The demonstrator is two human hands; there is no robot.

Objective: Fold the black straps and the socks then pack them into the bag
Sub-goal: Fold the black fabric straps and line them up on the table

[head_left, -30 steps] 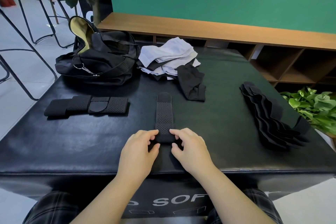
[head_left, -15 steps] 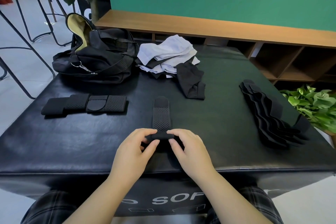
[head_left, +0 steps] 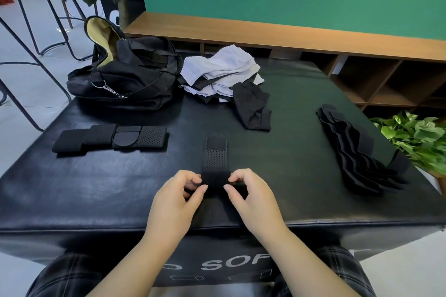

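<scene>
Both hands work one black strap (head_left: 214, 166) at the near middle of the black padded surface (head_left: 72, 190). The left hand (head_left: 175, 202) pinches the strap's near end from the left with thumb and curled fingers, and the right hand (head_left: 251, 200) pinches the same end from the right — the near end is rolled up between them, while the perforated far part lies flat, pointing away from the person.

To the left, well apart, a row of folded straps (head_left: 109, 138) lies side by side. At the far left stands the black bag (head_left: 128, 79), its mouth open and showing a yellowish lining. Just right of the bag sits a heap of white socks (head_left: 219, 72), with a black sock (head_left: 252, 108) lying against its near right edge. Along the right side of the surface a fanned pile of unfolded black straps (head_left: 357, 152) stretches from far to near — beside it, off the surface, is a green plant (head_left: 415, 137).
</scene>
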